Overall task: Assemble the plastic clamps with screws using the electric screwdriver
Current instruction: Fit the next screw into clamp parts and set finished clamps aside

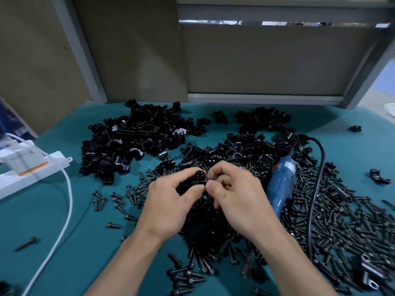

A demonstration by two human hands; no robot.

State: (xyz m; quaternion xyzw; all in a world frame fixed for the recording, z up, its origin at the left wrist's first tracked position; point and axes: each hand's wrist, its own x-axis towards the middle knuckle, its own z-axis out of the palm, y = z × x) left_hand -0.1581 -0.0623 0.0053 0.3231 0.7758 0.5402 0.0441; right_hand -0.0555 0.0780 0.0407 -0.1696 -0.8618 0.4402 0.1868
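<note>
Above the screws [333, 227], left hand [168, 201] grips a clamp [197, 177]; right hand [235, 193] curled, contents hidden.

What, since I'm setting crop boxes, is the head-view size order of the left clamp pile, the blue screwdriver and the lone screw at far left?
Largest to smallest:
1. left clamp pile
2. blue screwdriver
3. lone screw
No close calls.

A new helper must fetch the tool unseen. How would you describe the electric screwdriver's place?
On the teal-covered table, look right of the person's right hand, where black screws lie thickest. The blue plastic electric screwdriver lies slanted there, a black cord looping from its far end; everything around it is black.
</note>
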